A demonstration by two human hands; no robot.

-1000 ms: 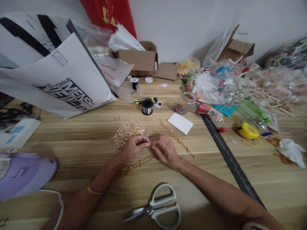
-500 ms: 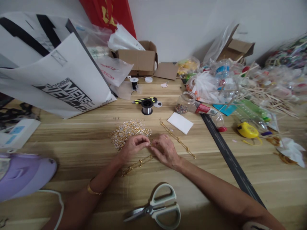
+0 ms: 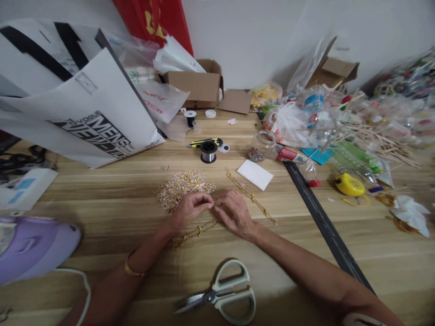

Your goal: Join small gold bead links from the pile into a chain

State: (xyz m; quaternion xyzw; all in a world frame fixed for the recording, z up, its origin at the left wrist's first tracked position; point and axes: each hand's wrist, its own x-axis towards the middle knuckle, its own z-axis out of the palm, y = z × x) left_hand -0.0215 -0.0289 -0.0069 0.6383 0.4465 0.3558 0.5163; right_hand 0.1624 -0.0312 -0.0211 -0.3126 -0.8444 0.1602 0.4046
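Observation:
My left hand (image 3: 193, 208) and my right hand (image 3: 236, 213) meet fingertip to fingertip over the wooden table (image 3: 136, 235). Both are closed in a pinch on something tiny between them, too small to make out. A gold beaded chain (image 3: 199, 231) runs from below my right hand toward the lower left. Just behind my left hand lies a pile of gold and clear beads (image 3: 183, 183). Another gold chain (image 3: 253, 198) stretches along the table to the right of my right hand. Scissors with pale handles (image 3: 220, 294) rest in front of my forearms, blades pointing left.
Behind the beads stand a wire spool (image 3: 208, 153) and a yellow-black cutter knife (image 3: 197, 144). A white card (image 3: 255, 174), a bead jar (image 3: 261, 147) and a tape measure (image 3: 350, 184) lie rightward. At left are a large white bag (image 3: 78, 117) and a purple iron (image 3: 37, 249).
My fingers shift only very slightly at the pinch. The chains, beads and scissors stay where they were.

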